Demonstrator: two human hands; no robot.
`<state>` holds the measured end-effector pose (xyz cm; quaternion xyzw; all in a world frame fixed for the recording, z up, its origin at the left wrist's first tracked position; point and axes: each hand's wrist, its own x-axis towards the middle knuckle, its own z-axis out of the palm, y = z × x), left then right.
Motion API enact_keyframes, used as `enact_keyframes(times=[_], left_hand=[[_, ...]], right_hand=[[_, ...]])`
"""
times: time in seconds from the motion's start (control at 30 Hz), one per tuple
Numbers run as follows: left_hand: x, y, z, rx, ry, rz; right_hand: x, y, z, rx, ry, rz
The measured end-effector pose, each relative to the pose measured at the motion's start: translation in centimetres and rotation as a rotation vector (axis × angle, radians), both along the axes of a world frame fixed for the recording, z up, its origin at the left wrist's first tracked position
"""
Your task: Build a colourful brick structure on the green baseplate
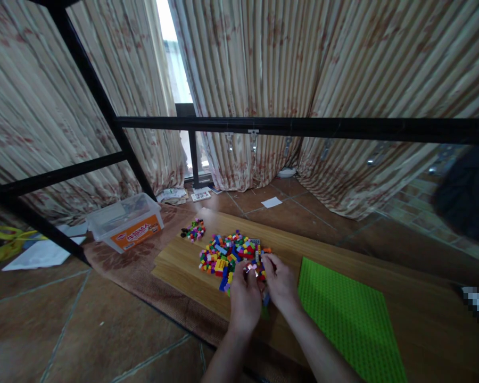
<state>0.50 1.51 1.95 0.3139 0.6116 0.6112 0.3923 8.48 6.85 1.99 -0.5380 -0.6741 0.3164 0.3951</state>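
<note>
A heap of small coloured building bricks (pixel 227 252) lies on a wooden board (pixel 183 266) on the floor. My left hand (pixel 244 298) and my right hand (pixel 278 284) meet at the near right edge of the heap, fingers curled and pinched together on small bricks between them; which pieces I cannot make out. A smaller cluster of bricks (pixel 194 230) lies apart at the board's far left. A green studded baseplate (pixel 351 319) lies flat on the board, just right of my right hand.
A clear plastic box with an orange label (pixel 125 221) sits on the tiled floor to the left. A black metal frame (pixel 303 127) crosses in front of curtains. Papers (pixel 40 255) and a yellow object (pixel 3 239) lie far left. A dark object (pixel 469 191) is at the right.
</note>
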Motion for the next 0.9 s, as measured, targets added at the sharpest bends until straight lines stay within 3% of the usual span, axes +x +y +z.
enact_keyframes(times=[0.17, 0.37, 0.57, 0.7, 0.9], left_hand=[[-1.7, 0.4, -0.4, -0.019, -0.058, 0.007], [-1.7, 0.1, -0.2, 0.041, -0.103, -0.011], [-0.8, -1.3, 1.7, 0.117, -0.042, -0.118], [0.6, -2.2, 2.5, 0.146, -0.065, -0.106], [3.0, -2.4, 2.0, 0.093, -0.144, -0.043]], right_hand=[[-0.6, 1.4, 0.0, 0.056, -0.094, 0.110], [-0.2, 1.2, 0.5, 0.086, -0.126, 0.157], [0.3, -0.6, 1.8, -0.039, 0.147, 0.295], [0.5, -2.4, 1.6, -0.169, 0.373, 0.201], [0.6, -3.8, 0.4, -0.335, 0.691, -0.111]])
